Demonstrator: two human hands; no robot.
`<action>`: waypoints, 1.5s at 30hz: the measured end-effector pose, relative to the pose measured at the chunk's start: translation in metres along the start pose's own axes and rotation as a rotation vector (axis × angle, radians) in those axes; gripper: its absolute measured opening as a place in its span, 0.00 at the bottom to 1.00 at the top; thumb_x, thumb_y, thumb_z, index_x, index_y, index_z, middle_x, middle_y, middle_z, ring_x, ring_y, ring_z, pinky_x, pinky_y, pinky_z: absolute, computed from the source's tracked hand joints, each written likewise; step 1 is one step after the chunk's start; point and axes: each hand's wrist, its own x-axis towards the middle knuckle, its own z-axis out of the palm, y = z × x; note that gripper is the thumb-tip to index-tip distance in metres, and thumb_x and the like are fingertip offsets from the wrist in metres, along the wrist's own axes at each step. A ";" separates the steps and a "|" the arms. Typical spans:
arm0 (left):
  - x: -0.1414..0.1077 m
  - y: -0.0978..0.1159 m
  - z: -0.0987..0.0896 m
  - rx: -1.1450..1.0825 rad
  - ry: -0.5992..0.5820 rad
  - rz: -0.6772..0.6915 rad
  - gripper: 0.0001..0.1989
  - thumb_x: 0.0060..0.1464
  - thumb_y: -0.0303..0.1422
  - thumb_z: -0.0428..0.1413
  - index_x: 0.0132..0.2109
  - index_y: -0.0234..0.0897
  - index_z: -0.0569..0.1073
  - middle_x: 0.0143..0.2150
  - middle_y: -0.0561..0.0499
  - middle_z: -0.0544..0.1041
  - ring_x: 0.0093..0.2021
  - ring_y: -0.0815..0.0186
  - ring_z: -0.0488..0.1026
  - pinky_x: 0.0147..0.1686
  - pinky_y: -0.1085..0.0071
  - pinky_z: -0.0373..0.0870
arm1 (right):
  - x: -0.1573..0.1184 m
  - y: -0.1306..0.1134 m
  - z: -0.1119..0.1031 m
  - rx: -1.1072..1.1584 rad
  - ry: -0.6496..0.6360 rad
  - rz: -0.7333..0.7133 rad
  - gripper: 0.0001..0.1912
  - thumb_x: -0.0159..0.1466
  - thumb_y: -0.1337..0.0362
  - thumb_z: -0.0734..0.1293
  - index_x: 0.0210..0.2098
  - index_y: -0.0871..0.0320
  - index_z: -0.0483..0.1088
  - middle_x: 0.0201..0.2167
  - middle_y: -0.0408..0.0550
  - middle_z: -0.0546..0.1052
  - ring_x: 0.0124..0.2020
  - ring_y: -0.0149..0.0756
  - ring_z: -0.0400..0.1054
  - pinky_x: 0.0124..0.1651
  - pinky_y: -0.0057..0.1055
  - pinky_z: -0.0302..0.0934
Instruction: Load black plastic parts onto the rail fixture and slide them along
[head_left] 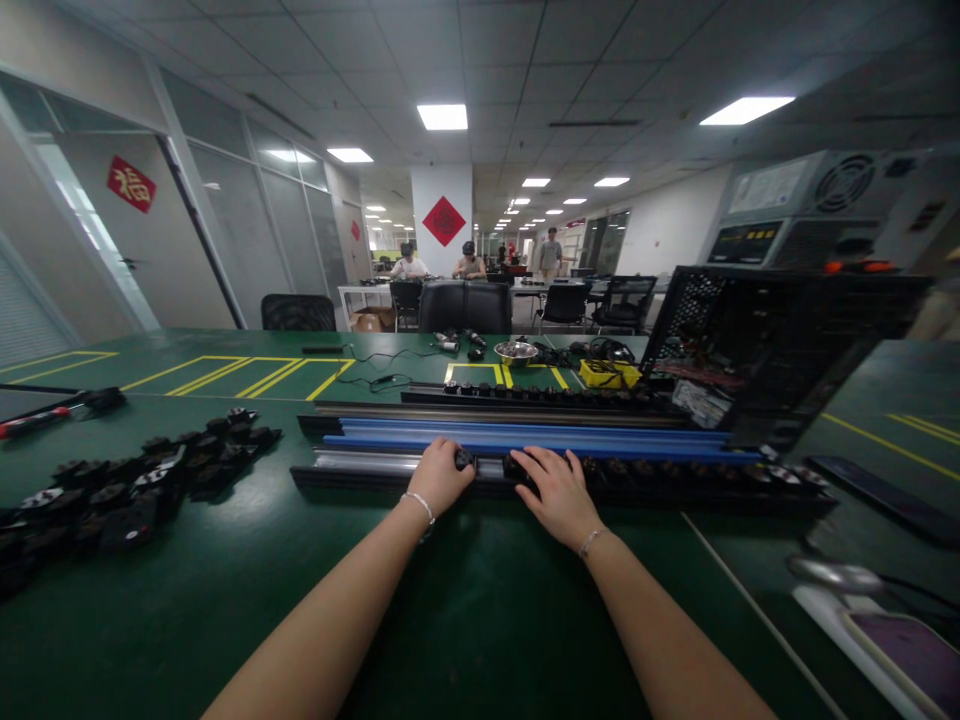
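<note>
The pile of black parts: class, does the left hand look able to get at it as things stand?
Probably yes: only the low rail and table seem to lie between the left hand and the pile, though that hand is at a small part.

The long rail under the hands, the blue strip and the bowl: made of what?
Rail: looks like metal, perhaps aluminium, with a streaky silvery shine between black edges. Blue strip: smooth and glossy, so painted metal or plastic. Bowl: probably polished steel, judging by its silvery shine.

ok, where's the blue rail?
Head view, centre: the blue rail lies just beyond the left hand, right hand and near black rail, its right end by the PC case.
</note>
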 end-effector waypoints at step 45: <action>0.002 -0.019 -0.025 0.241 -0.082 0.024 0.14 0.47 0.40 0.51 0.38 0.38 0.73 0.40 0.48 0.76 0.43 0.60 0.71 0.47 0.64 0.62 | 0.001 -0.001 0.000 0.009 0.014 -0.001 0.23 0.60 0.59 0.57 0.55 0.46 0.58 0.55 0.47 0.64 0.55 0.39 0.55 0.60 0.49 0.36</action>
